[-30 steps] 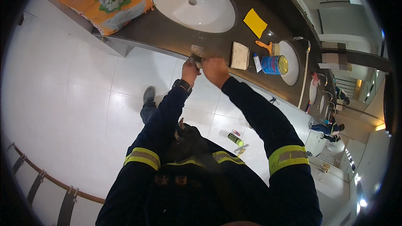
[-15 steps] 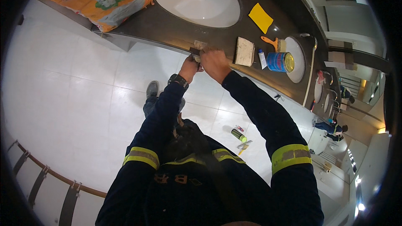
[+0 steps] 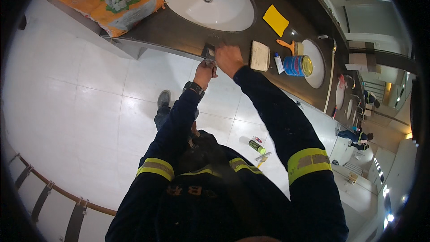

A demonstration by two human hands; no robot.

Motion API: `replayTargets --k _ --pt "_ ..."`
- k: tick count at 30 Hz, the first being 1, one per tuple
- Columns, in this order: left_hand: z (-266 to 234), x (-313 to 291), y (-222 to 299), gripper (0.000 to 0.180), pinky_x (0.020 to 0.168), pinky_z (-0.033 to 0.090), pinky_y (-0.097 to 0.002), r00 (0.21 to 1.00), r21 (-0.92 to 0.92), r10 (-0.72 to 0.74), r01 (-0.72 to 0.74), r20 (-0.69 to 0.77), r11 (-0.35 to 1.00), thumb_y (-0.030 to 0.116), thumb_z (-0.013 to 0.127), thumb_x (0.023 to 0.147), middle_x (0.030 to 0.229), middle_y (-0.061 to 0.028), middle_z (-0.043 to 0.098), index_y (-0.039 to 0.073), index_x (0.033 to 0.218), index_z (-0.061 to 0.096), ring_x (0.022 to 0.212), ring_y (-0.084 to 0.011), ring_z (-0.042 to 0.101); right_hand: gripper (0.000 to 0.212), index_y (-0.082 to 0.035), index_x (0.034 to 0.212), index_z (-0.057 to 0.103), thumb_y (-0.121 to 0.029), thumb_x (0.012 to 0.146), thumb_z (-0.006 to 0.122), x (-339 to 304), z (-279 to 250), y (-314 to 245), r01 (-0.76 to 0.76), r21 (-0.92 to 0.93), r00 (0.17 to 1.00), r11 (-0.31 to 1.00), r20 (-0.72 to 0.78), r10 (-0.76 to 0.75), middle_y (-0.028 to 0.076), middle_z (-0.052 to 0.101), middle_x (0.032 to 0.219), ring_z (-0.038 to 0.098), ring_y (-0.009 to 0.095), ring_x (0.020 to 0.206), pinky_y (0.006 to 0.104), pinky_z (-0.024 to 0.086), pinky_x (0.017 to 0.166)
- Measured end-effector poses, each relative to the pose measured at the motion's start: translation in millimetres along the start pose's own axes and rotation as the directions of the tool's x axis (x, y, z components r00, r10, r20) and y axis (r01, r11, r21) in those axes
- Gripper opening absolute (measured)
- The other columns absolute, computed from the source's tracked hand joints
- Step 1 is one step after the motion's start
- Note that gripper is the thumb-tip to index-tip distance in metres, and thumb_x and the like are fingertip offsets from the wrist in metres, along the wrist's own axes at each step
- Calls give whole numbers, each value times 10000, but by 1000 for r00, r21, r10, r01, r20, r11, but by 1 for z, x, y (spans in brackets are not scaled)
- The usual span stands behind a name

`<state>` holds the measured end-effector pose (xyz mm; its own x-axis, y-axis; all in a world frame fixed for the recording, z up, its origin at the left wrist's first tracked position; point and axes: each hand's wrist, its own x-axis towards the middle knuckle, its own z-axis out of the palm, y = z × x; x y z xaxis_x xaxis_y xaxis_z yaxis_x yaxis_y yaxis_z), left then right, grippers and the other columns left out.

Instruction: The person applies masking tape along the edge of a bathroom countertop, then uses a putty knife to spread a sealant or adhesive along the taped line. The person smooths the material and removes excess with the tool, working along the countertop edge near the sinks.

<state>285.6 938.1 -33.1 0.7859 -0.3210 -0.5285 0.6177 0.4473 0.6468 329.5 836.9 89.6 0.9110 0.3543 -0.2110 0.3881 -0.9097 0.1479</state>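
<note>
My left hand (image 3: 204,74) is closed at the front edge of the dark countertop (image 3: 179,40), gripping a putty knife (image 3: 208,50) whose flat dark blade points up over the edge. Just beside it, my right hand (image 3: 229,60) is bent over the counter with curled fingers near the blade. Those fingertips are smeared by motion, and whatever they hold is hidden. Right of that hand lies a cream rectangular block (image 3: 260,56). Beyond it are a white tube with a blue cap (image 3: 278,63) and a blue tin with a yellow lid (image 3: 297,66).
White oval basins (image 3: 208,2) are set in the counter. An orange bag (image 3: 109,2) stands at the left. A yellow sheet (image 3: 276,20) and an orange-handled paintbrush (image 3: 287,45) lie behind the block. A green can (image 3: 256,147) is on the tiled floor. Other people (image 3: 356,136) appear far right.
The putty knife's blade has tilted and shows more of its flat face. My right hand has shifted slightly up and left; the light patch on the counter by it no longer shows.
</note>
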Motion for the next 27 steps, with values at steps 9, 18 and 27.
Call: replayTargets --k 9,18,27 --pt "6 -6 3 102 598 560 -301 999 -81 -6 2 -42 997 180 518 1036 760 11 587 102 1043 582 611 -98 556 201 -80 792 739 -228 835 610 -25 17 2 -12 19 997 1000 -72 13 168 728 832 721 319 735 473 539 681" --pt "8 -4 -1 83 608 555 -301 1000 -94 -8 6 -22 996 173 537 1033 746 10 563 103 995 560 606 -94 538 189 -71 825 722 -185 864 576 -10 1 10 -13 -4 1000 1000 28 13 149 722 806 726 312 704 449 556 600" --pt "8 -7 11 109 622 561 -312 997 -115 -50 56 59 992 207 517 1039 746 13 573 117 995 560 589 -101 550 202 -62 841 751 -195 853 599 34 -5 36 -108 8 993 994 -45 108 179 739 885 737 356 864 480 569 739"
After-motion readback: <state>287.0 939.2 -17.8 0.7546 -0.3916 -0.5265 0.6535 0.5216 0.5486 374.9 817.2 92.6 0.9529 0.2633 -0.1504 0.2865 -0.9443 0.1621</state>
